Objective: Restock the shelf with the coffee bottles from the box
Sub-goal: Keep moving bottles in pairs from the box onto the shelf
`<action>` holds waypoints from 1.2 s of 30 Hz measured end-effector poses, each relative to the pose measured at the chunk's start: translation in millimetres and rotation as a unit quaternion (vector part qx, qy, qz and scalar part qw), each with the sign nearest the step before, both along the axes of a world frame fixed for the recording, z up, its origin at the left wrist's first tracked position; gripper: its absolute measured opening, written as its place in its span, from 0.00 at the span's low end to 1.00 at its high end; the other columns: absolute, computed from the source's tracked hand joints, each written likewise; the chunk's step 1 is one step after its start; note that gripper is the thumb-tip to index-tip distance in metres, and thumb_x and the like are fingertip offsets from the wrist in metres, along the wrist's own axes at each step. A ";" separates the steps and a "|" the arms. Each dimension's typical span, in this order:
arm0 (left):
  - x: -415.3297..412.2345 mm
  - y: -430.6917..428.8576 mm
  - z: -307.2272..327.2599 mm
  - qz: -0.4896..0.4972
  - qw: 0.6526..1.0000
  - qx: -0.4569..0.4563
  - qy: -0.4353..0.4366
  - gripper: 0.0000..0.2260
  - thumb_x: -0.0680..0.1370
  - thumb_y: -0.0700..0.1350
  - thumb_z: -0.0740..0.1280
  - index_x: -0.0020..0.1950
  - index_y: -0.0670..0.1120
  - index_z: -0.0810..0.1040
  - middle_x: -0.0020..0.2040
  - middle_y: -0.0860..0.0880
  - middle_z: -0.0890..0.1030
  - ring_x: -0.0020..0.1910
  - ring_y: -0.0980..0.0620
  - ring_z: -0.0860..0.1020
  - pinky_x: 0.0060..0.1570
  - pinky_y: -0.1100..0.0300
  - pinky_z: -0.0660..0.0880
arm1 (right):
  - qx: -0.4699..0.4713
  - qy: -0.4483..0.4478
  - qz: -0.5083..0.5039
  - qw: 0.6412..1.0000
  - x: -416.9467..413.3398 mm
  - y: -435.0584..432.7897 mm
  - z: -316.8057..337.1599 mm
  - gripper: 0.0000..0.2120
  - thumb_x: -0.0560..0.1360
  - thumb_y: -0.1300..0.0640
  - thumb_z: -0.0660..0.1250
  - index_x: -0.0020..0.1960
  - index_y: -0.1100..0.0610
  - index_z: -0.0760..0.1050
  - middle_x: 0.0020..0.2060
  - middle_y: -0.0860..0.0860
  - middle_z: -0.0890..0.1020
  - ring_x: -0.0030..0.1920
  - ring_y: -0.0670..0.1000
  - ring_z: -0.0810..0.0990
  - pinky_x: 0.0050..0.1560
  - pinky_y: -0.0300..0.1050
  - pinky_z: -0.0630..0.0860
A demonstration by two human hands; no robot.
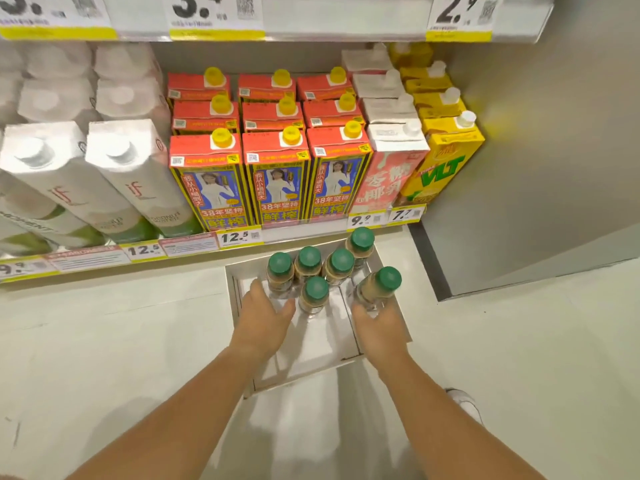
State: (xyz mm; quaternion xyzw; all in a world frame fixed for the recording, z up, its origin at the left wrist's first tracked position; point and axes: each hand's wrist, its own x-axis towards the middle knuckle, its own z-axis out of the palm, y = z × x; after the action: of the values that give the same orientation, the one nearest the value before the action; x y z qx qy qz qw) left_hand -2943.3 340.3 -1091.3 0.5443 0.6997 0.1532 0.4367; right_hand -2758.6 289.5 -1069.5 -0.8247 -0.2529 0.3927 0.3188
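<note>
A white cardboard box [311, 362] lies on the floor below the shelf. Several coffee bottles with green caps stand in its far half, among them the leftmost bottle [280, 271] and a middle one [314, 294]. My left hand [265, 318] reaches into the box with fingers spread around the base of the leftmost bottle, holding nothing. My right hand [375, 323] is closed around the lower part of a tilted coffee bottle [379, 287] at the box's right side.
The shelf [145, 268] above the box carries white cartons [114, 174] at left, red and blue cartons [277, 174] in the middle, a pink carton [391, 171] and yellow cartons [446, 161] at right. A grey wall panel [536, 185] stands right. The floor is white tile.
</note>
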 end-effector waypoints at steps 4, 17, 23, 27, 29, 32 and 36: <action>8.4 33.6 -23.8 0.054 0.993 -0.007 -0.103 0.28 0.69 0.48 0.80 0.63 0.45 0.74 0.56 0.51 0.82 0.53 0.51 0.79 0.52 0.55 0.74 | -0.010 -0.013 -0.059 0.998 10.1 14.1 -23.0 0.20 0.71 0.52 0.76 0.59 0.54 0.75 0.50 0.50 0.83 0.50 0.54 0.79 0.49 0.43 0.73; 18.9 31.2 -54.0 0.147 0.980 0.096 -0.093 0.20 0.68 0.43 0.80 0.53 0.54 0.74 0.42 0.61 0.79 0.45 0.56 0.80 0.39 0.60 0.70 | 0.116 -0.034 -0.040 0.992 7.6 31.5 -47.5 0.22 0.66 0.62 0.78 0.57 0.51 0.77 0.47 0.47 0.84 0.50 0.50 0.82 0.49 0.40 0.73; 0.4 21.2 4.1 0.086 0.978 0.160 -0.106 0.18 0.67 0.47 0.79 0.50 0.62 0.78 0.47 0.69 0.80 0.48 0.69 0.77 0.43 0.68 0.70 | 0.147 -0.019 0.001 0.989 19.2 29.0 6.7 0.24 0.63 0.56 0.80 0.53 0.46 0.73 0.40 0.41 0.83 0.42 0.38 0.81 0.39 0.34 0.72; -6.7 29.3 64.1 0.027 0.966 0.204 -0.157 0.20 0.67 0.45 0.80 0.56 0.58 0.81 0.52 0.59 0.83 0.52 0.60 0.79 0.52 0.63 0.75 | 0.207 0.037 0.027 0.977 25.8 33.4 71.4 0.21 0.63 0.57 0.77 0.54 0.44 0.77 0.46 0.41 0.85 0.47 0.42 0.84 0.49 0.43 0.78; -6.0 37.7 99.9 0.012 0.957 0.221 -0.185 0.20 0.68 0.44 0.80 0.55 0.58 0.81 0.52 0.57 0.83 0.53 0.60 0.79 0.52 0.65 0.73 | 0.247 0.046 0.034 0.967 28.1 40.0 108.1 0.19 0.64 0.58 0.76 0.52 0.45 0.78 0.46 0.45 0.86 0.47 0.46 0.85 0.50 0.44 0.79; -0.4 56.6 159.9 -0.014 0.944 0.260 -0.202 0.19 0.68 0.45 0.80 0.56 0.57 0.81 0.52 0.55 0.83 0.52 0.59 0.79 0.51 0.68 0.74 | 0.301 0.044 0.052 0.951 31.0 58.5 167.2 0.20 0.64 0.60 0.74 0.53 0.44 0.78 0.47 0.42 0.86 0.47 0.43 0.84 0.47 0.37 0.78; 11.6 81.8 247.3 -0.041 0.922 0.320 -0.213 0.19 0.69 0.47 0.79 0.56 0.60 0.80 0.52 0.57 0.81 0.54 0.59 0.78 0.51 0.65 0.74 | 0.371 0.032 0.074 0.925 38.5 87.6 249.5 0.19 0.66 0.66 0.72 0.53 0.50 0.78 0.44 0.39 0.86 0.43 0.38 0.83 0.43 0.31 0.76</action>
State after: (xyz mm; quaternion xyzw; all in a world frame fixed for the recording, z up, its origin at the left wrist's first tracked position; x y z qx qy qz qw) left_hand -2931.7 422.0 -844.0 0.6377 0.4809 0.4636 0.3836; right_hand -2720.0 377.1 -820.1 -0.6133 -0.4303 0.3195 0.5802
